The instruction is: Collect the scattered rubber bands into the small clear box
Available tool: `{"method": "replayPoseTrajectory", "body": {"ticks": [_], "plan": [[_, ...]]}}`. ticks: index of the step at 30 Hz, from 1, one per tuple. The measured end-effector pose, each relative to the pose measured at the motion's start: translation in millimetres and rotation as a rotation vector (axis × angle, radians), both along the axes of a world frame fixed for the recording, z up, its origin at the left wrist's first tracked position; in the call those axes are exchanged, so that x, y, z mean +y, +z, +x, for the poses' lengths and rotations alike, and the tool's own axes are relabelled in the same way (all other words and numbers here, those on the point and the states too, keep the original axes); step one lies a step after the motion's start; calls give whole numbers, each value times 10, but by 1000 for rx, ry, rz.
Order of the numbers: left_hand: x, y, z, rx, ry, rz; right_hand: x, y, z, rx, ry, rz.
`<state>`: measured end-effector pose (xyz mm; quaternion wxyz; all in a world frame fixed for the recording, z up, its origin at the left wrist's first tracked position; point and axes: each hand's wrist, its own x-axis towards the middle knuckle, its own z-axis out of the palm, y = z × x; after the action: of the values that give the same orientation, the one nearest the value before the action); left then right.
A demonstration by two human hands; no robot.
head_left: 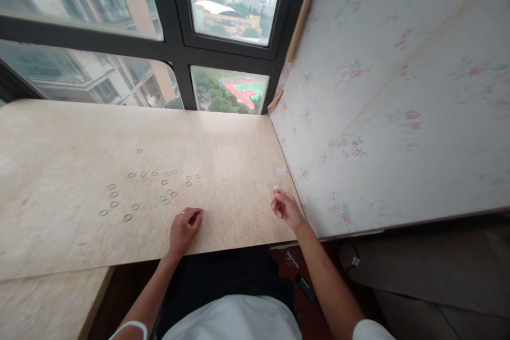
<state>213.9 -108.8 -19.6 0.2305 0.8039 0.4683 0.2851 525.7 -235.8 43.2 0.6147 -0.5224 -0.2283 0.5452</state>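
Small thin rings (115,204) lie scattered on the pale stone-patterned sill, mostly dark or grey. Among them are a red ring (164,182) and a thicker green ring (127,217). My left hand (185,231) rests near the front edge, to the right of the rings, its thumb and fingertips closed together; whether anything small is between them is hidden. By the wall, my right hand (287,208) is closed in a pinch. Something faint and tiny shows at its fingertips, too small to name. Just beyond it lies a small clear, shiny piece (281,170).
A flowered wall (382,95) bounds the sill (235,164) on the right. Dark window frames (175,48) stand along the back. Below the front edge are a dark object (305,288) on the reddish floor and a cable with a white tag (355,261).
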Motion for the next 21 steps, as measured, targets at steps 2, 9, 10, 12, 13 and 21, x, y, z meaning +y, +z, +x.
{"method": "replayPoseTrajectory", "body": {"ticks": [2,9,10,12,13,21], "plan": [[2,-7,0,4,1,-5,21,36,105,-82,-61,-34],[3,-4,8,7,11,-16,152,60,383,-349,-104,-123],[2,-1,10,6,10,-16,169,43,408,-394,-92,-135],[0,2,13,5,10,-17,201,5,449,-462,-73,-155],[-1,2,14,6,12,-17,217,-13,465,-483,-68,-161],[-13,-12,13,5,27,3,345,-99,516,-615,-53,-211]]}}
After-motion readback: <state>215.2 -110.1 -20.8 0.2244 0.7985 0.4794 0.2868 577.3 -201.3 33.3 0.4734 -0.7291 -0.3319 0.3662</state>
